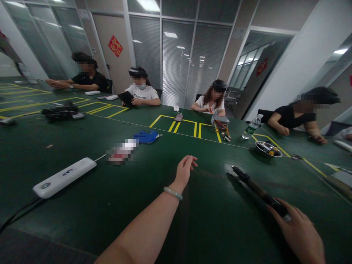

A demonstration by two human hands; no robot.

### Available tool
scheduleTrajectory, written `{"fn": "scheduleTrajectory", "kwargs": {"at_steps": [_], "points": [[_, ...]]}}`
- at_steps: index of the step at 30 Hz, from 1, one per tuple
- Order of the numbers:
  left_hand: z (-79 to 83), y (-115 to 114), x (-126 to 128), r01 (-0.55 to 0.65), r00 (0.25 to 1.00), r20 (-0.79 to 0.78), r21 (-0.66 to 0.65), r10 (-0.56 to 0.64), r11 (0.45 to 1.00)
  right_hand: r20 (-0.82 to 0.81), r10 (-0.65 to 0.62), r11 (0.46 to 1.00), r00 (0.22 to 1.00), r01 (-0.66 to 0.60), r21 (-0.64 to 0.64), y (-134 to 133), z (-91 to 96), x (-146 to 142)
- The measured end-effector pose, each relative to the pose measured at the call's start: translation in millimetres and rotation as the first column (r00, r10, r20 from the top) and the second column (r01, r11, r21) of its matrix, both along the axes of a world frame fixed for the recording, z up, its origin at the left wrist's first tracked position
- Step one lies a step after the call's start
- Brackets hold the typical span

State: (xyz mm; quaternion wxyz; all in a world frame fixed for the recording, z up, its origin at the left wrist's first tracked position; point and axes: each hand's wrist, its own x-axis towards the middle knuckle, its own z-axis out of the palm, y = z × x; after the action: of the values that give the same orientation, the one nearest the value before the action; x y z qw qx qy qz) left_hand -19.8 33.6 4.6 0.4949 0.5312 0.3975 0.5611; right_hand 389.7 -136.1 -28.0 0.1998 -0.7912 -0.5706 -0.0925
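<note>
My left hand (185, 169) reaches out over the green table (192, 220) with a pale bracelet on its wrist; its fingers are loosely spread and hold nothing. My right hand (301, 233) at the lower right grips the near end of a long dark tool (255, 190) that points away across the table. The tool's far tip hovers near a worn patch of the table top.
A white power strip (64, 176) with a cable lies at the left. A blue glove (147, 136), a metal bowl with small parts (268, 148), a water bottle (251, 127) and a circuit board with wires (223, 130) sit farther out. Several people sit along the far side.
</note>
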Motion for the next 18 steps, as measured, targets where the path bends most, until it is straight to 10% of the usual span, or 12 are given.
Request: {"fn": "scheduleTrajectory", "kwargs": {"at_steps": [9, 18], "points": [[8.0, -13, -10, -0.232, 0.908, -0.244, 0.387, 0.342, 0.892, -0.042, 0.568, 0.820, 0.822, -0.569, -0.067, 112, 33.9, -193], [4.1, -13, 8, 0.177, 0.735, -0.655, 0.431, 0.172, 0.885, -0.204, 0.649, 0.748, 0.733, -0.664, -0.008, 134, 34.6, -220]]}}
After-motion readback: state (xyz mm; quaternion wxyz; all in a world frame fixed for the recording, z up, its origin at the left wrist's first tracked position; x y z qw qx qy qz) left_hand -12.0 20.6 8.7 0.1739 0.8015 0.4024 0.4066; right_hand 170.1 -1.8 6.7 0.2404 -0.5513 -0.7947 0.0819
